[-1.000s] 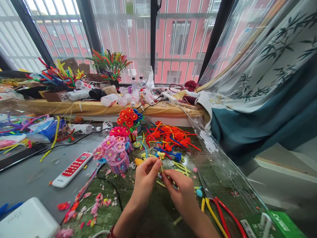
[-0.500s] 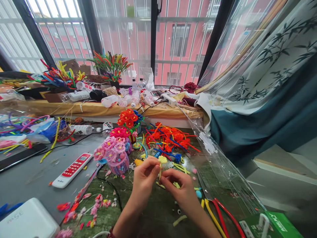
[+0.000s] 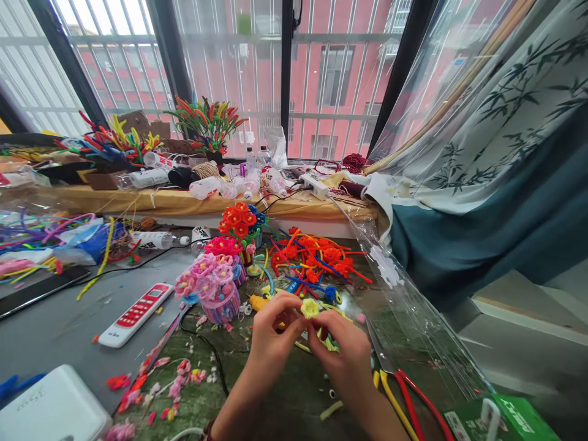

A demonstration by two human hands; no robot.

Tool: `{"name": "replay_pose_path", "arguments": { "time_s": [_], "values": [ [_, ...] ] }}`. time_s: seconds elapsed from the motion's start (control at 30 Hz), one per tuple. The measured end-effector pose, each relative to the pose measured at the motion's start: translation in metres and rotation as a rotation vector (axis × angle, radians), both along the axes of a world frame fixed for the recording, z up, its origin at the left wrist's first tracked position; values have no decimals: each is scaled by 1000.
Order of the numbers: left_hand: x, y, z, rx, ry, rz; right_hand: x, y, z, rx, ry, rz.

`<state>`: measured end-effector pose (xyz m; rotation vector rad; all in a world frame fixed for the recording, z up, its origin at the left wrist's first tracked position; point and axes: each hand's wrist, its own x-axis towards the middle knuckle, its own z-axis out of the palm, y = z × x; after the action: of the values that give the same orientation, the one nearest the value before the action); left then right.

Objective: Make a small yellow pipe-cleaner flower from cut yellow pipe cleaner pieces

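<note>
A small pale yellow fuzzy flower [image 3: 310,308] is held between my two hands above the dark green table mat. My left hand [image 3: 275,331] pinches its left side with thumb and forefinger. The fingertips of my right hand [image 3: 339,343] close on its lower right side, and the stem is mostly hidden by the fingers. Pale yellow-green fuzzy strips lie under and behind my hands. To the left stand pots of pink flowers [image 3: 214,282] and orange flowers [image 3: 237,219]. Red-orange flowers and stems [image 3: 316,254] lie in a pile beyond my hands.
Scissors [image 3: 383,355] and red- and yellow-handled tools [image 3: 416,398] lie at the right, near a green box [image 3: 519,416]. A red-and-white remote [image 3: 135,315], white power bank [image 3: 55,407], black cable and pink scraps are at the left. Bottles crowd the windowsill [image 3: 184,205].
The yellow flower has tilted to face me and shifted slightly right and down. My right hand has moved up against it, and both hands are closer together.
</note>
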<state>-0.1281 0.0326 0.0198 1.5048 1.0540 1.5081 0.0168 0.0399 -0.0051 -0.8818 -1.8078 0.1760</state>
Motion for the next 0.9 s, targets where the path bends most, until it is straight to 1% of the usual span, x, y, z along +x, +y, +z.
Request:
{"name": "replay_pose_path", "arguments": {
  "time_s": [0.07,0.13,0.23,0.33,0.5,0.6,0.73,0.9],
  "values": [
    [1,0,0,-2,15,17,0,1,0,-22,-4,36],
    [1,0,0,-30,19,26,-1,2,0,-79,2,72],
    [1,1,0,-93,36,-11,-3,3,0,-170,24,74],
    [1,1,1,-122,60,-31,-5,2,0,-252,59,91],
    [1,1,3,-118,76,19,-5,3,2,-464,141,164],
    [0,3,3,-119,91,60,-3,5,1,-556,180,180],
    [-1,6,2,-124,114,61,-1,6,2,-593,188,160],
    [-1,6,0,-96,224,78,-2,5,6,-608,133,184]
  ]
}}
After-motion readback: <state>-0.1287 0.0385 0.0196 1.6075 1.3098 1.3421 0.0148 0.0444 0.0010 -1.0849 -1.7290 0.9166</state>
